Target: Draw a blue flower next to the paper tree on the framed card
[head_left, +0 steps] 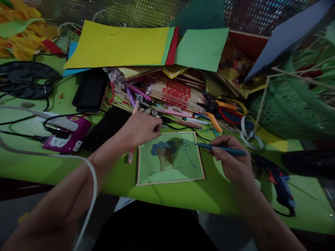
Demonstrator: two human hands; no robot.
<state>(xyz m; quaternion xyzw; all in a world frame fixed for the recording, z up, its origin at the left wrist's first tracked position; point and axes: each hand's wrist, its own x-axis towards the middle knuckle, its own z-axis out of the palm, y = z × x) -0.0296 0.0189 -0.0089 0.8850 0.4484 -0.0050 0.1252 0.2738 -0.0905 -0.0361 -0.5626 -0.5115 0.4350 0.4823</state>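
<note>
A green picture [146,174] with a thin pale frame lies near the table's front edge. On it are a tree [165,158] with a brown trunk and blue-tinted crown, and an outlined flower [185,145] with a stem. My right hand [232,157] grips a dark blue-teal pen [230,149], its tip at the frame's right edge beside the flower. My left hand [143,127] reaches over the picture's upper left corner, index finger stretched toward a heap of pens [175,113], other fingers loosely bent. Nothing shows in it. A pink-tipped pen [131,156] lies left of the frame.
Scissors [230,108], tape rolls [251,134] and a glue gun [280,183] lie right, below a green basket [293,101]. Bundled sticks [178,92] and coloured paper [123,45] are behind. A purple power strip [68,134], phone [90,90] and cables sit left. A white cable [92,195] crosses my left forearm.
</note>
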